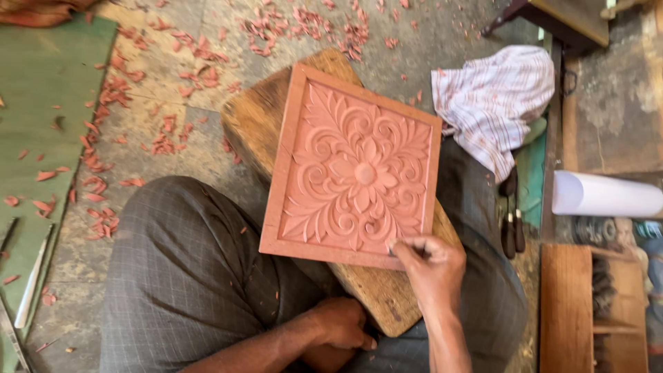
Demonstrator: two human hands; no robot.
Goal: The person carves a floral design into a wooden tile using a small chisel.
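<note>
Carving work at the lower edge of a square terracotta-coloured relief panel (352, 169), which rests tilted on a worn wooden block (259, 124) across the person's lap. Right hand (431, 266) pinches a slim tool (too small to identify) at the panel's bottom border; left hand (342, 324) is curled against the block's near end, apparently steadying it. Judgement: light, short strokes with the block braced suit this edge. Panel shows a central flower, scrolling leaves, a raised plain frame. Reddish shavings (103, 173) litter the floor.
</note>
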